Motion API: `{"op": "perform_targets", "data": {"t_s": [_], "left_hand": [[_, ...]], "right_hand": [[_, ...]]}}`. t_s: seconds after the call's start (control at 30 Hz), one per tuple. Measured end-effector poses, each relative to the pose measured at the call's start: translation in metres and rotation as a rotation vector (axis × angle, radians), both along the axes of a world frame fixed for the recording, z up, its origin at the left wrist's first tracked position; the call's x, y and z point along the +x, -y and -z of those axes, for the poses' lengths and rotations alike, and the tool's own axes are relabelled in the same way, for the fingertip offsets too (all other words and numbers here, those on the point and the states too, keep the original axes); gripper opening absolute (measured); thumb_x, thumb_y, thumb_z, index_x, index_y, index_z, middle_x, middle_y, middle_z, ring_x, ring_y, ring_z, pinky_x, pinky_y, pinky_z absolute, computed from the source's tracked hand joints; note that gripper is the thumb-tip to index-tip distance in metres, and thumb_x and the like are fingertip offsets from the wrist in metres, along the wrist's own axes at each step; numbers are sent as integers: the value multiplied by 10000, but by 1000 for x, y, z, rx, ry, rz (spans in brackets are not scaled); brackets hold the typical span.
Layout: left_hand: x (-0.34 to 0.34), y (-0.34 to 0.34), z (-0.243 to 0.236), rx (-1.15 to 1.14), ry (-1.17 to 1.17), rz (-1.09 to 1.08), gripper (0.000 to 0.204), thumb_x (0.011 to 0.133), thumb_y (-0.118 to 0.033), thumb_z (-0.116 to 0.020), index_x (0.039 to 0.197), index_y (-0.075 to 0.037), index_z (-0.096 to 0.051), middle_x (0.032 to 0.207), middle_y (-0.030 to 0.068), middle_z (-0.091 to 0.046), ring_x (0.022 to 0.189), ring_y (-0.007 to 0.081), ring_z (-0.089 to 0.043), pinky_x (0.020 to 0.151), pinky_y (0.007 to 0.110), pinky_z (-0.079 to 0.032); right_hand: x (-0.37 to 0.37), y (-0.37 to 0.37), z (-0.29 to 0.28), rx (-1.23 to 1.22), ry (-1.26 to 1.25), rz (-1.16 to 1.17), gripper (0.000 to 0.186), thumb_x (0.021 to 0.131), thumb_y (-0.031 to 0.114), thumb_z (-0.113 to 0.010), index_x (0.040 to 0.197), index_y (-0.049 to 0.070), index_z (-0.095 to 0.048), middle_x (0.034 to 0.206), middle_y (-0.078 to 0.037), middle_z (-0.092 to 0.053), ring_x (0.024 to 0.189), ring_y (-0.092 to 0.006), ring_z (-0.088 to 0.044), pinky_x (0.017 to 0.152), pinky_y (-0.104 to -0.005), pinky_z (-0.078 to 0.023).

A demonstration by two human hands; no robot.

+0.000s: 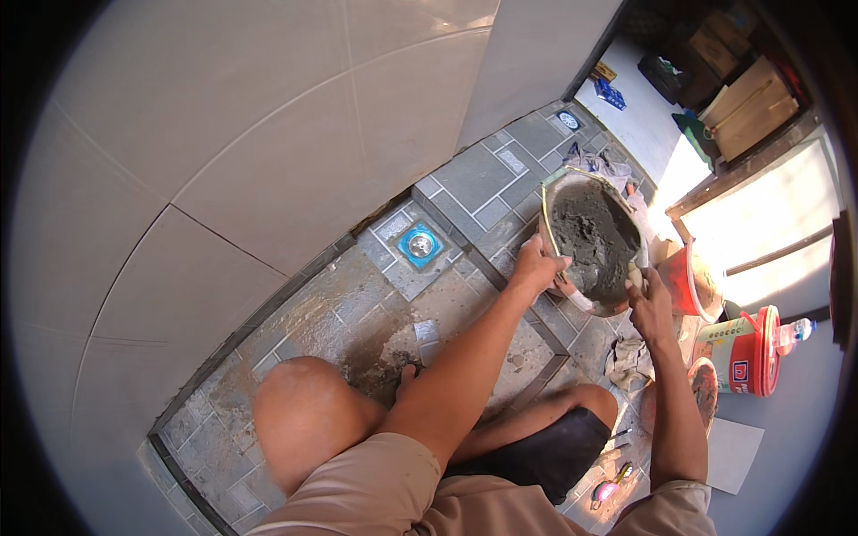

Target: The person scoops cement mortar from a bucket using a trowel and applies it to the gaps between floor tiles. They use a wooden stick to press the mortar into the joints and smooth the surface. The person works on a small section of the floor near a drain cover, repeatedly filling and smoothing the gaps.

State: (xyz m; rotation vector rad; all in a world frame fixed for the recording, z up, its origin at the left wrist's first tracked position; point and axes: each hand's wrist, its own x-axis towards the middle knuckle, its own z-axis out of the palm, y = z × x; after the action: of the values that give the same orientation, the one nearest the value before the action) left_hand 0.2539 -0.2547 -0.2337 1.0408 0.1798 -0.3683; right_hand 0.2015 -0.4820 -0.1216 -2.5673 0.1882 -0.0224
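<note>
A round pan (552,192) full of wet grey mortar (593,237) is tilted up off the tiled floor in front of me. My left hand (537,265) grips its near left rim. My right hand (649,299) is closed on the lower right rim, next to a pale piece at the edge. Both forearms reach forward over my bent knees.
A floor drain with a blue frame (420,243) sits in the grey tiles (474,174). A patch of wet mortar (384,371) lies by my knee. An orange bucket (693,281), a red-lidded paint pail (742,348) and rags (627,362) stand to the right. Large wall tiles (250,152) rise on the left.
</note>
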Motion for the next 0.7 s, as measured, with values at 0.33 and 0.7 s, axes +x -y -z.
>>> {"op": "perform_targets", "data": {"t_s": [0.33,0.7], "left_hand": [[-8,0,23,343,-23,-32,545,895,-375,-839,1203,24,-633,1110,178,-723,877,300,-739,724,425,-624],[-83,-107,151,496,-674,-533,337,956,-152,-552,1213,45,-646,1007,224,-713,680,332,-714,532,447,-568]], "right_hand": [[-82,-34,17,505,83,165,244,1066,149,-613,1275,34,-565,723,7,-533,490,-75,-470,411,-268,-369],[-120,-29,1,728,165,215,234,1029,170,-671,1210,46,-587,716,-4,-569,489,-92,-521,406,-262,-391]]}}
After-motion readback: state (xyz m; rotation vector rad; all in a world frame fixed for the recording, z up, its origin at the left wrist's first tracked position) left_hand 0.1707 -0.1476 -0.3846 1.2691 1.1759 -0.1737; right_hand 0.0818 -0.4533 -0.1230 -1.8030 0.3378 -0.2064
